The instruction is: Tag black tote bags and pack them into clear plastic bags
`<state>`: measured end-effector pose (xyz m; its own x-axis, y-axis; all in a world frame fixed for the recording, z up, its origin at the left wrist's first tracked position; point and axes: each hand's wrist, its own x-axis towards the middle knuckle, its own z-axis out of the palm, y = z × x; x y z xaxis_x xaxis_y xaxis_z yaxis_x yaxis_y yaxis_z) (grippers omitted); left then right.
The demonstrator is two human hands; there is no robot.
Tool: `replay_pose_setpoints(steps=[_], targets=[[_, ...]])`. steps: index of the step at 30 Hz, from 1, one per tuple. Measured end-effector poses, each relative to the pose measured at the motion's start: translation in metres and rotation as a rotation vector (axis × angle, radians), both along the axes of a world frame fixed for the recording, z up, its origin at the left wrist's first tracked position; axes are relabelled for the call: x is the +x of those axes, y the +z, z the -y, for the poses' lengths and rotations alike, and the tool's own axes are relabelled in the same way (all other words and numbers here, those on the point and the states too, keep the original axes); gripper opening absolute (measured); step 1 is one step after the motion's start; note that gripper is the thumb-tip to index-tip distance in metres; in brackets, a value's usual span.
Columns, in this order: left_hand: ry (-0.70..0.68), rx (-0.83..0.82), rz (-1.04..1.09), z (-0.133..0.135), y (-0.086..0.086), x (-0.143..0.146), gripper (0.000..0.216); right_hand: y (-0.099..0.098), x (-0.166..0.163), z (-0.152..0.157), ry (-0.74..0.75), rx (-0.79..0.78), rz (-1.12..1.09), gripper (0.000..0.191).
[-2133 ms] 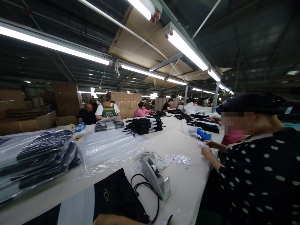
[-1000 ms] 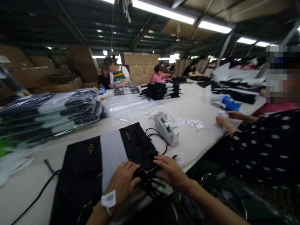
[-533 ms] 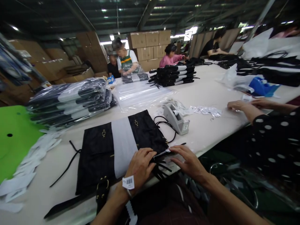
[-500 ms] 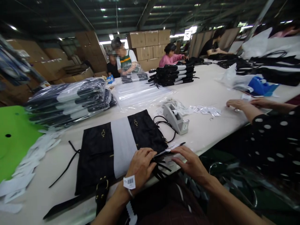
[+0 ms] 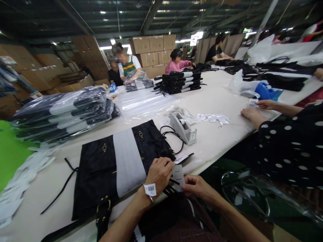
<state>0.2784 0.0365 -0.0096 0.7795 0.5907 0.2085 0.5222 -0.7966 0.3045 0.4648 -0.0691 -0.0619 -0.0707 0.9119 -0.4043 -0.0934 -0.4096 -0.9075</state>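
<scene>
Lifted off the bag since half a second ago, a white tag [image 5: 178, 173] is now pinched between the left hand [image 5: 160, 173] and the right hand [image 5: 196, 186], both closed on it (a barcode sticker [image 5: 151, 189] is stuck at the left wrist). It is held at the table's [image 5: 217, 137] near edge, over the black-and-white bag [image 5: 121, 158]. Beyond lies a tape dispenser [image 5: 182, 127].

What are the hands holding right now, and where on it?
Both hands pinch a small white tag: the left hand at its left edge, the right hand at its lower right corner, at the black-and-white bag's near edge.
</scene>
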Motion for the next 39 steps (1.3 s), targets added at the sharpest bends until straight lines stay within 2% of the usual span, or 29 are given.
replay_pose_setpoints(steps=[4, 6, 8, 10, 12, 14, 16, 19, 24, 27, 31, 36, 39], targets=[[-0.042, -0.082, 0.238, 0.007, 0.007, -0.005, 0.054, 0.061, 0.008, -0.002, 0.109, 0.046, -0.076, 0.037], [-0.063, -0.111, 0.330, 0.012, 0.011, -0.007, 0.043, 0.084, 0.011, -0.010, 0.141, 0.122, -0.065, 0.036], [-0.011, -0.210, 0.407, 0.015, 0.015, -0.009, 0.028, 0.097, 0.014, -0.024, 0.129, 0.222, -0.026, 0.036], [0.127, -0.390, 0.512, 0.015, 0.020, -0.012, 0.027, 0.098, 0.020, -0.042, 0.054, 0.324, 0.152, 0.037], [0.303, -0.595, 0.658, 0.010, 0.024, -0.016, 0.032, 0.090, 0.027, -0.059, 0.021, 0.420, 0.483, 0.026], [0.424, -0.764, 0.792, 0.003, 0.027, -0.022, 0.039, 0.079, 0.034, -0.071, 0.144, 0.494, 0.823, 0.018], [0.472, -0.867, 0.872, -0.005, 0.029, -0.027, 0.045, 0.068, 0.037, -0.076, 0.325, 0.518, 1.060, 0.031], [0.505, -0.951, 0.933, -0.014, 0.030, -0.034, 0.049, 0.058, 0.037, -0.078, 0.430, 0.497, 1.196, 0.037], [0.499, -1.025, 1.006, -0.024, 0.026, -0.040, 0.045, 0.054, 0.045, -0.081, 0.438, 0.463, 1.048, 0.020], [0.497, -1.004, 0.977, -0.033, 0.023, -0.043, 0.046, 0.060, 0.052, -0.086, 0.399, 0.478, 0.945, 0.022], [0.508, -0.983, 0.885, -0.047, 0.019, -0.046, 0.047, 0.089, 0.047, -0.090, 0.288, 0.412, 0.906, 0.029], [0.519, -0.911, 0.840, -0.067, 0.011, -0.046, 0.037, 0.135, 0.011, -0.109, 0.134, 0.284, 0.701, 0.054], [0.538, -0.912, 0.809, -0.077, 0.006, -0.043, 0.028, 0.140, -0.019, -0.139, 0.103, 0.261, 0.523, 0.039]])
